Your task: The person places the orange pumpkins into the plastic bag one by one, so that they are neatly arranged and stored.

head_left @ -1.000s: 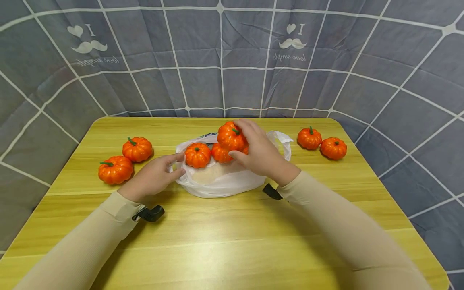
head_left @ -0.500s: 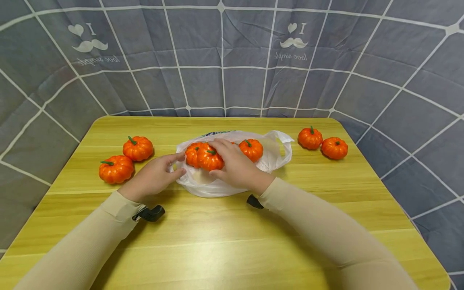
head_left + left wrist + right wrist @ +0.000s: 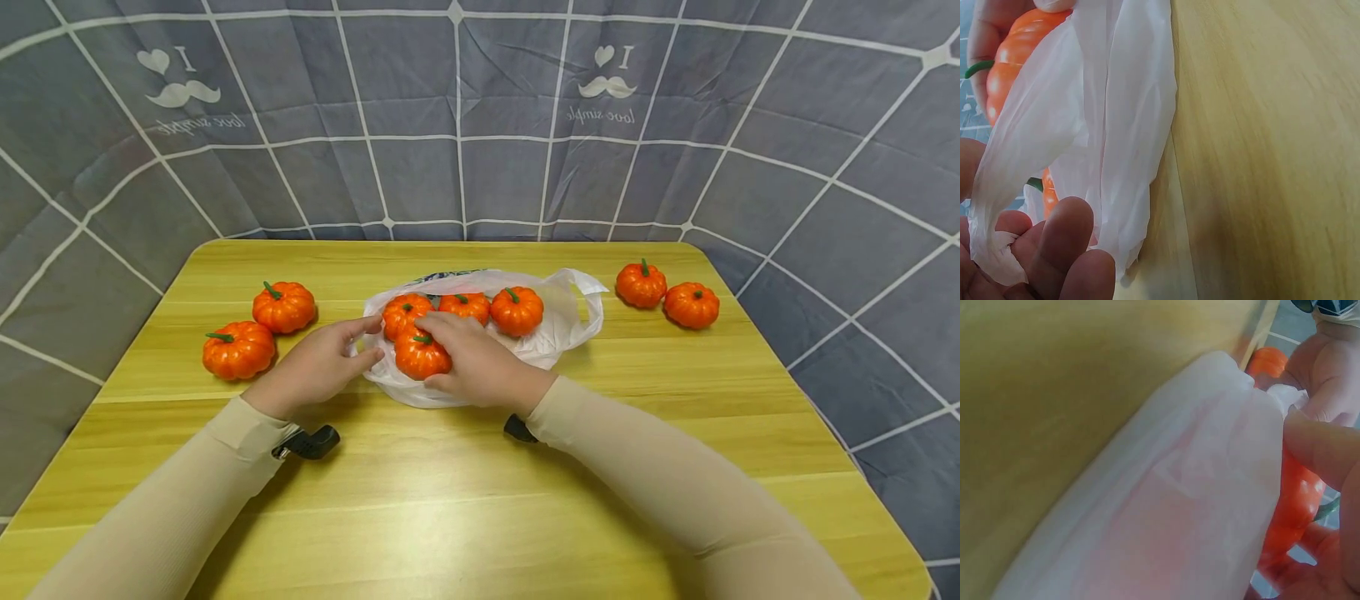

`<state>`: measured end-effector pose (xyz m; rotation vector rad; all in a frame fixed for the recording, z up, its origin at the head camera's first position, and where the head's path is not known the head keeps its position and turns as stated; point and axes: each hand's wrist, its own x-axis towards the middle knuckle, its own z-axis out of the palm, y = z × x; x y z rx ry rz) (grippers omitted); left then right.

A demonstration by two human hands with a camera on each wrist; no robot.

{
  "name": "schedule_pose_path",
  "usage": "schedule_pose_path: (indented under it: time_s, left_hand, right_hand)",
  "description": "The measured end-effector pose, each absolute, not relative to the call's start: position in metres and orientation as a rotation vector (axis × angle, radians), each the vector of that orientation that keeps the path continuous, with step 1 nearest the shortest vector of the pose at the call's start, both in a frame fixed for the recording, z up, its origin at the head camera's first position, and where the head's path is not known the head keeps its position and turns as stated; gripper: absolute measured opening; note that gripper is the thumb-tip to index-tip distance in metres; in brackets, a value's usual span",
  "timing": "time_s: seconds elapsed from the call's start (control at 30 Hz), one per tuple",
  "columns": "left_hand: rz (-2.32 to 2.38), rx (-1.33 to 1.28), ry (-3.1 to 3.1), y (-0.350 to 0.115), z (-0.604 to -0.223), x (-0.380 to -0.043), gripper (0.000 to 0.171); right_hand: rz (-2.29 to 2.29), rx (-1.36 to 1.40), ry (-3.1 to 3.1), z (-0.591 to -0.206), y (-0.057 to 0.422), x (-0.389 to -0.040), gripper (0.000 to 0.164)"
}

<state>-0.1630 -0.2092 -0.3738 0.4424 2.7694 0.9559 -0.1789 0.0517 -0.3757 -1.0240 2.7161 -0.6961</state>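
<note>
Near pumpkin [image 3: 422, 354] held within the mouth of the white bag [image 3: 408, 393]

The white bag is spread open on the wooden table [image 3: 465, 500], around its middle and towards the far side; its left edge is gripped by the left hand [image 3: 315, 371], the plastic being caught among the bent fingers in the left wrist view; the near pumpkin is grasped by the right hand [image 3: 480, 360], with fingers over its top and the thumb at its near side; it sits inside the near wall of the bag.

Beyond it, a far left pumpkin [image 3: 407, 312], a middle pumpkin [image 3: 463, 307] and a far right pumpkin [image 3: 517, 312] are set in the same mouth, held by neither hand; outside, two pumpkins are placed at the left, one far [image 3: 283, 307] and one near [image 3: 238, 351], and two more at the far right, one inner [image 3: 641, 285] and one outer [image 3: 692, 306].

By count, four of the eight visible are bagged, so the work is judged about half done; the near pumpkin is not yet released, and the four outside are unbagged and untouched; anything deeper in the bag is hidden.
</note>
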Motion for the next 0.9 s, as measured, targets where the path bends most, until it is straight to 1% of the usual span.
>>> schedule_pose_path:
  time_s: [0.17,0.67,0.9]
  left_hand:
    - [0.962,0.449,2.774,-0.209,-0.3748,-0.1639,0.059]
    - [0.966,0.432,2.765,-0.2088,-0.3762,-0.1651,0.059]
    - [0.972,0.417,2.752,-0.2078,-0.3756,-0.1649,0.059]
  right_hand:
    - [-0.651,-1.037,2.683,-0.3809,0.0491,-0.1789,0.081]
    - [-0.63,-0.911,2.628,-0.3841,0.0494,-0.1804,0.085]
    - [-0.625,-0.95,2.574,-0.3841,0.0551,-0.1847,0.078]
